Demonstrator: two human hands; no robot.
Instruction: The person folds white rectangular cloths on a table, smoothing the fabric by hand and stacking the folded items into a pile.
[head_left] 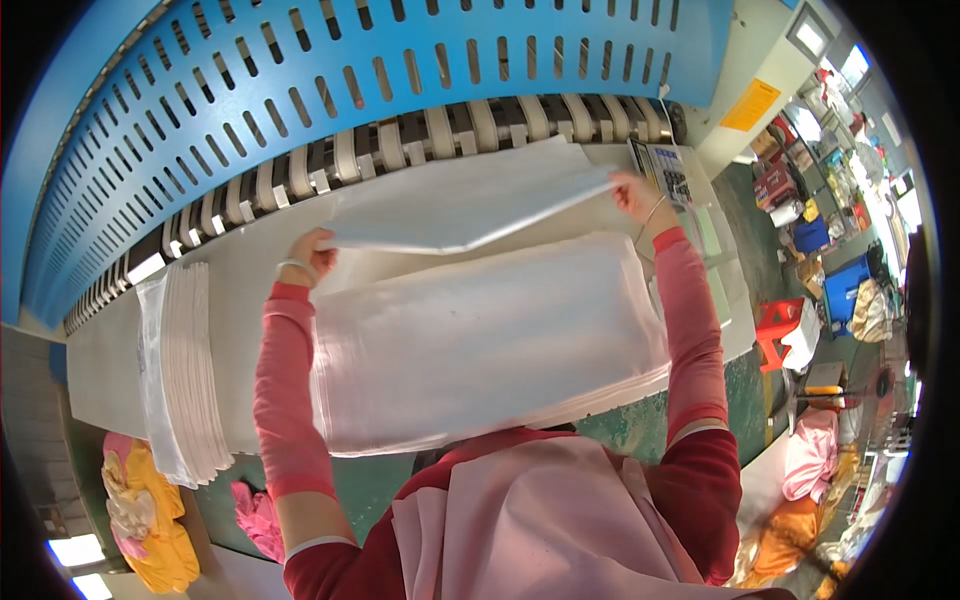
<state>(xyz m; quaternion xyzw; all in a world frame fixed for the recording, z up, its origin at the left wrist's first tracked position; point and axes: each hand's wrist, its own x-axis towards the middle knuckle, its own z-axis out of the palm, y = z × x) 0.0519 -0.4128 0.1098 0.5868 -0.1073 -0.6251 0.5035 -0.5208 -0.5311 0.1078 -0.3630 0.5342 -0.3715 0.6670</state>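
Slanting lengthwise away rightward, left hand (314, 254) to right hand (638, 197): white sheet (440, 212)

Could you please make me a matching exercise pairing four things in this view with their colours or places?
Column one:
1. Bent white sheet
2. Large sheet stack
3. Slotted panel
4. Stool

Column two:
A. Red, right of the table
B. On the table, not held
C. Held by left hand and right hand
D. Blue, beyond the table

Pairs: 1-C; 2-B; 3-D; 4-A
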